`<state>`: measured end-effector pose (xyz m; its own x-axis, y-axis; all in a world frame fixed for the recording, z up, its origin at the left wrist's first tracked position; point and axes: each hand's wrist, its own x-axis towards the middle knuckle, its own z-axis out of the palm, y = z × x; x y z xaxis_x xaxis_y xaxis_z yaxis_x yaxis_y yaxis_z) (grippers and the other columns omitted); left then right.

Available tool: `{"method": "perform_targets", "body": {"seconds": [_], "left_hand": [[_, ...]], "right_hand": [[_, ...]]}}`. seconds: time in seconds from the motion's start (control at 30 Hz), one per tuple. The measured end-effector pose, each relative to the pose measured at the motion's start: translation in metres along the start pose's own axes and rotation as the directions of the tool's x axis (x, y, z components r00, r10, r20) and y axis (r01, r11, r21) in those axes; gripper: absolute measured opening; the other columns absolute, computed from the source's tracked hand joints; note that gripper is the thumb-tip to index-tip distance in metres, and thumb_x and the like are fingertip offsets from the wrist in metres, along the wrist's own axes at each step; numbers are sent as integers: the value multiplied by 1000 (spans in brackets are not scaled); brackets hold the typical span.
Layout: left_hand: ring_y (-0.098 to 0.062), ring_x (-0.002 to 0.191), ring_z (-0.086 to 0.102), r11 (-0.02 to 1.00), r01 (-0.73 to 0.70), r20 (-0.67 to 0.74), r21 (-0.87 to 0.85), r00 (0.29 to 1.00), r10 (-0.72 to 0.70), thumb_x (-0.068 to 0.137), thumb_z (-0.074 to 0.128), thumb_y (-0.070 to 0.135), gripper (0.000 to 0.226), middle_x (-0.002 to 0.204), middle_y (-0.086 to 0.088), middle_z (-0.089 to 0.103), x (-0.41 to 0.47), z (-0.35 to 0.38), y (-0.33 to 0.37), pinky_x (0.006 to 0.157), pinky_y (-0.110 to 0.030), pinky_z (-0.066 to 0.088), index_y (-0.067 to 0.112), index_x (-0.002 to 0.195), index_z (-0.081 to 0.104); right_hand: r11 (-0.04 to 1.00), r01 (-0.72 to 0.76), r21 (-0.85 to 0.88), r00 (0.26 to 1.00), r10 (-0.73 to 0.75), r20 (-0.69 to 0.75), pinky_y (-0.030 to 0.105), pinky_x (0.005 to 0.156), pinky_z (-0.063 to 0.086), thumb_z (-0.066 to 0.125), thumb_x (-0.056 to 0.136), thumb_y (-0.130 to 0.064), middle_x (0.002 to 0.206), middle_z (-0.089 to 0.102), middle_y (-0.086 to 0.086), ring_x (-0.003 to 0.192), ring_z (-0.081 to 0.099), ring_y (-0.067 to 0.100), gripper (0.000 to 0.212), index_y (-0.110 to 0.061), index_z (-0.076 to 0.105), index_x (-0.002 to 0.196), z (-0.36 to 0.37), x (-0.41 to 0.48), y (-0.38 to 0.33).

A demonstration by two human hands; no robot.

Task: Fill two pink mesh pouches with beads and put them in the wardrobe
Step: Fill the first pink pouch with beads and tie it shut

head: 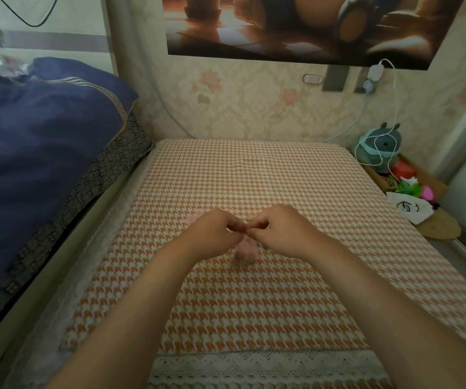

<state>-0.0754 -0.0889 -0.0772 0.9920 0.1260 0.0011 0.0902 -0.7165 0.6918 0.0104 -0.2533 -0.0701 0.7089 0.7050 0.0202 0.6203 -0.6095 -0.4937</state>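
1. Where lace trim ran along the near edge of the desk [254, 318], two bare forearms reached in over the orange houndstooth cloth and converged toward its middle.
2. The left hand [212, 231] and right hand [279, 228] met fingertip to fingertip, each with its fingers curled into a tight pinch. They appeared to grip the top, or a drawstring, of a pink mesh pouch [246, 252], though the knuckles hid the exact hold.
3. That pouch hung or rested just below the meeting fingertips, between the two wrists, and neither hand was clearly nearer. Its long axis seemed to run from the pinched top back toward the near edge.
4. It looked small, soft and bunched, pale pink and blurred. Whether it held beads could not be told.
5. The coming move probably turned on pulling sideways, toward the desk's left and right edges, to work the mouth. Whether to open or close it was unclear.
6. Just beyond the left hand, a second pink piece [196, 219], likely the other pouch, lay on the cloth, mostly hidden.
7. Farther off, a blue quilt [29, 136] lay past the left edge and a plush toy [380, 144] sat beyond the far right corner.
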Motion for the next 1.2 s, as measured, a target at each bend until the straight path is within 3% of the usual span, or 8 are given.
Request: {"method": "perform_targets", "body": {"seconds": [0.13, 0.27, 0.47, 0.57, 0.77, 0.9, 1.03, 1.2], "left_hand": [[6, 85, 60, 999, -11, -56, -31, 998, 10, 93, 63, 19, 21, 106, 12, 70, 5, 0, 5, 70, -10, 44, 23, 109, 75], [3, 81, 61, 999, 1, -177, -48, 984, -10, 94, 59, 19, 20, 109, 11, 68, 13, 6, 3, 62, -14, 44, 23, 107, 75], [-10, 86, 64, 992, 118, -195, 48, 975, -106, 93, 60, 14, 21, 112, 9, 66, 32, 34, -10, 72, -29, 56, 27, 106, 71], [-13, 82, 62, 974, 137, -172, 181, 979, -106, 85, 69, 17, 12, 103, 4, 67, 39, 46, -15, 69, -30, 54, 27, 92, 72], [-23, 84, 59, 949, 122, -147, 291, 986, -81, 85, 61, 9, 11, 94, -2, 58, 43, 52, -19, 71, -32, 51, 20, 83, 63], [-17, 82, 57, 956, 133, -147, 261, 984, -97, 86, 58, 1, 24, 95, -2, 65, 45, 51, -29, 72, -31, 52, 24, 85, 62], [-12, 84, 59, 986, 141, -222, 91, 968, -118, 94, 63, 19, 7, 98, 3, 66, 45, 38, -24, 68, -23, 48, 21, 99, 66], [0, 79, 58, 999, -44, -325, 32, 944, 52, 94, 64, 31, 5, 91, 17, 61, 27, 11, 18, 63, -13, 42, 28, 97, 64]], "right_hand": [[997, -48, 63, 999, 48, -11, 38, 62, 59, 69, 92, -29, 79, 78, -13, 53, 64, 7, 16, -25, 83, 86, -11, -3, 7], [992, -87, 92, 996, 88, -13, 38, 60, 55, 69, 93, -25, 73, 76, -6, 61, 67, 23, 17, -16, 83, 86, -15, -7, 20], [988, -85, 128, 995, 91, -44, 25, 47, 42, 68, 96, -26, 56, 69, -16, 39, 47, 2, 19, -19, 83, 87, -16, -9, 32], [988, -75, 135, 996, 81, -36, 29, 49, 42, 66, 97, -29, 49, 60, -32, 44, 48, 12, 23, -16, 82, 88, -14, -9, 28], [992, -69, 104, 997, 73, -34, 41, 62, 57, 64, 98, -29, 59, 64, -20, 54, 60, 23, 26, -15, 81, 86, -13, -8, 24], [992, -72, 105, 996, 76, -35, 40, 60, 57, 63, 99, -29, 65, 63, -22, 56, 62, 25, 23, -19, 81, 89, -13, -9, 23], [992, -80, 99, 996, 84, -42, 37, 54, 52, 61, 100, -28, 62, 65, -18, 49, 52, 13, 27, -14, 80, 87, -13, -10, 23], [990, -77, 116, 996, 81, -32, 38, 65, 55, 61, 100, -30, 70, 71, -8, 61, 66, 15, 20, -28, 80, 98, -15, -10, 22]]}}
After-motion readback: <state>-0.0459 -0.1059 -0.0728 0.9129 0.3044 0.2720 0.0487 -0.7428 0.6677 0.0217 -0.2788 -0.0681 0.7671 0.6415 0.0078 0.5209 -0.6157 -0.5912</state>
